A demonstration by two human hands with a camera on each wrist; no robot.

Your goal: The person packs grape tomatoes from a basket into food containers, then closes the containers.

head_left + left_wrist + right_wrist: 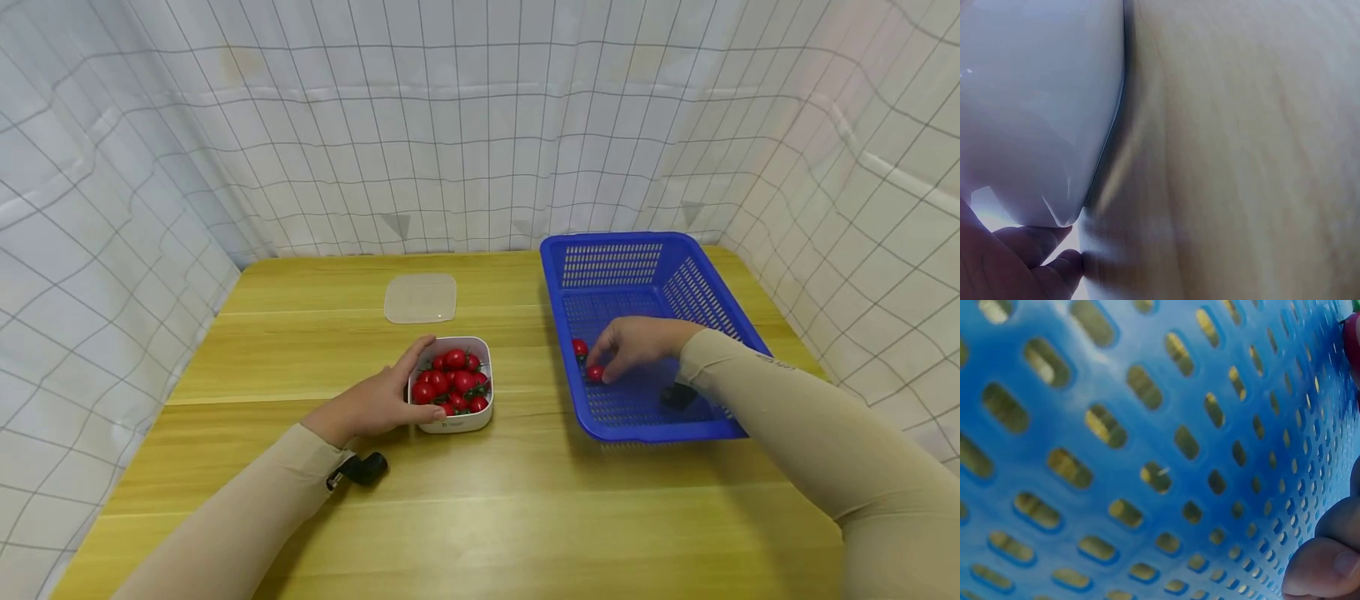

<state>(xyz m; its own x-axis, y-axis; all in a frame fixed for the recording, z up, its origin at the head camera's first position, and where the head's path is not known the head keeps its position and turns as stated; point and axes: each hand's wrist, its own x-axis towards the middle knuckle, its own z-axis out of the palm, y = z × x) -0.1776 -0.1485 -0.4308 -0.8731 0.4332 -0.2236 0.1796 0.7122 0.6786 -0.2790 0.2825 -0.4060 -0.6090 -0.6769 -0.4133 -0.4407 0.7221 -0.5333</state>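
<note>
A small white square container full of red cherry tomatoes stands on the table. My left hand grips it from the left, thumb along the near rim and fingers round the far left side. The left wrist view shows the container's white wall with fingertips at its lower corner. Inside the blue basket, my right hand pinches a cherry tomato between thumb and fingers. Another tomato lies just beyond it, against the basket's left wall.
A translucent flat lid lies on the wooden table behind the container. White gridded curtains enclose the back and sides. The basket's raised slotted walls surround the right hand.
</note>
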